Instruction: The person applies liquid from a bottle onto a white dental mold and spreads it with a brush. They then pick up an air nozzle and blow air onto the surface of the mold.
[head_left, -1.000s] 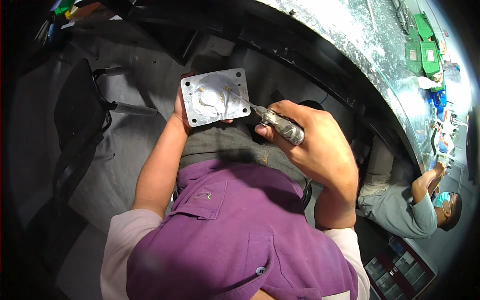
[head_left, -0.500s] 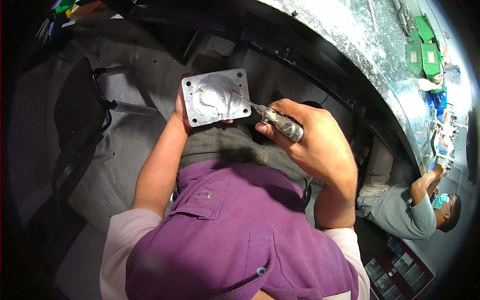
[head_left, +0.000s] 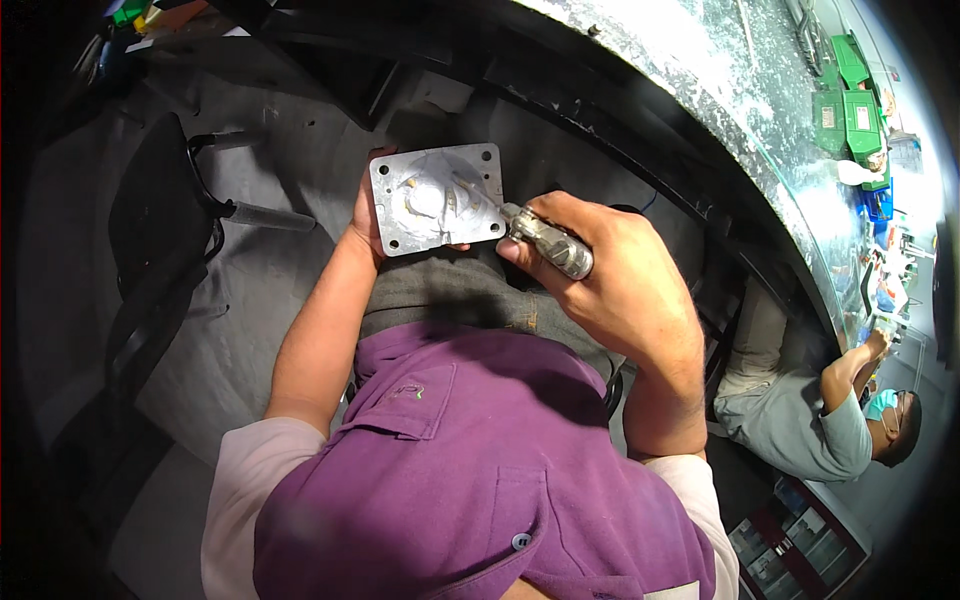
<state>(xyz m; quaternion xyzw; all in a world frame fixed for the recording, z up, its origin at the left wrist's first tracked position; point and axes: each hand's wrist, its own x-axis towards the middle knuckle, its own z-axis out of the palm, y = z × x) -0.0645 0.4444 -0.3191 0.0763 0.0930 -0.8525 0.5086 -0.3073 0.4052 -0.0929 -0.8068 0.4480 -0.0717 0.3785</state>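
A grey metal mould block [head_left: 467,165], with a hole near each corner and a rounded, uneven cavity, is tilted up above my lap. My left hand [head_left: 367,218] grips it along its left side; most of its fingers are hidden behind. In my closed right hand [head_left: 625,255] is a hand tool with a worn metal body [head_left: 562,250], its exact kind unclear. The tool's front end is at the block's lower right corner, pointing toward the cavity. Its thin tip is hard to make out against the bright metal.
A workbench [head_left: 690,70] with a whitish, worn top curves along the upper right. Green bins [head_left: 862,122] stand on it. At left is a black chair [head_left: 160,210]. Another person [head_left: 800,420], wearing a mask, sits at the bench on the right. A dark red cabinet [head_left: 790,550] is behind.
My right hand and the tool have moved left, closer to the block. The block has shifted slightly right and down in my left hand.
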